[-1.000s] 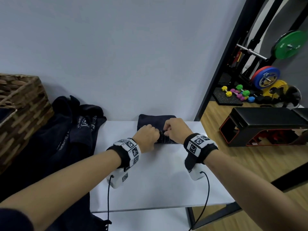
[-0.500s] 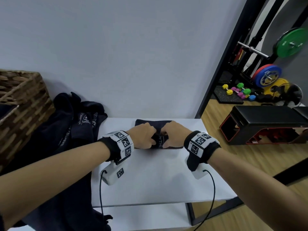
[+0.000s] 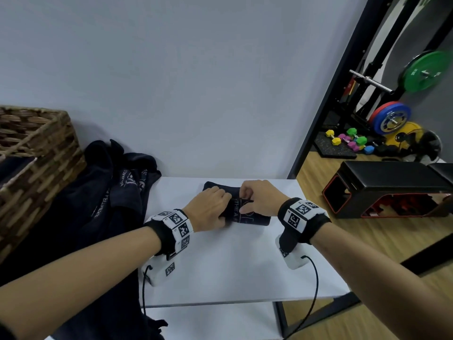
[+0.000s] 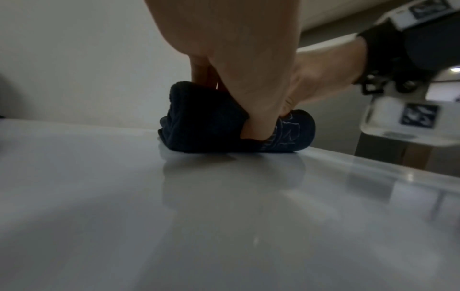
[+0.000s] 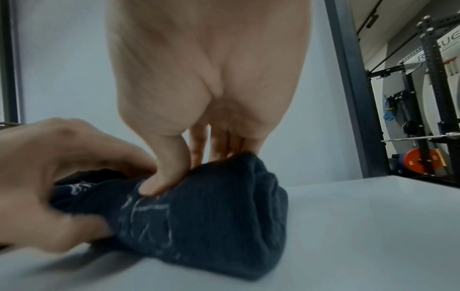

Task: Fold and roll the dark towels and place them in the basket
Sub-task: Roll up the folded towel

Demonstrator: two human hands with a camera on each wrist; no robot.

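Note:
A dark towel [image 3: 247,215] with white lettering lies rolled into a short thick bundle near the far edge of the white table [image 3: 232,271]. My left hand [image 3: 210,209] grips its left part, thumb and fingers curled round the roll [image 4: 211,126]. My right hand [image 3: 257,200] pinches the top of the roll [image 5: 211,206], thumb in front and fingers behind. A heap of loose dark towels [image 3: 105,192] lies left of the table. The wicker basket [image 3: 44,153] stands at the far left.
A wall rises right behind the table. To the right a black bench [image 3: 392,187] stands on the wooden floor, with weight plates [image 3: 391,121] and small coloured dumbbells [image 3: 350,141] further back. Cables hang from both wrist cameras over the table's near edge.
The flat part of the towel beyond my hands has been rolled up, so the bundle is thicker and shorter. Both hands have shifted a little toward the wall with it.

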